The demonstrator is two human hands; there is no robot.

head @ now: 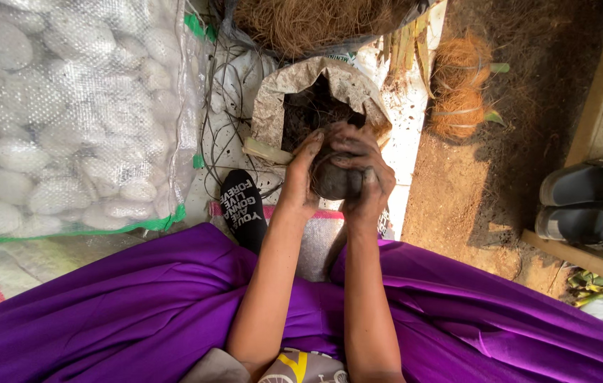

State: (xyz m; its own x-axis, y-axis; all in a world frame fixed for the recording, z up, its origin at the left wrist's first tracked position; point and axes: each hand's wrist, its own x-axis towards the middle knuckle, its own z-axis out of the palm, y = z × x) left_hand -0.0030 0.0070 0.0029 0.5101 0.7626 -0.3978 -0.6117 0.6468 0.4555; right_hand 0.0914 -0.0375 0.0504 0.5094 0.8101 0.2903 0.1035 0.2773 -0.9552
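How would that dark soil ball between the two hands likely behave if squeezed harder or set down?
The soil ball looks damp and packed, so probably heavy for its size. Both hands, left hand and right hand, cup it, hinting it may crumble under uneven pressure. Being round, it could roll if put down.

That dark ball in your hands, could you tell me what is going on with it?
A seated person cups a dark ball of soil between both hands, left hand and right hand, held just in front of an open sack of dark soil. A mesh bag of white pebbles lies to the left, two coir-wrapped balls to the right.
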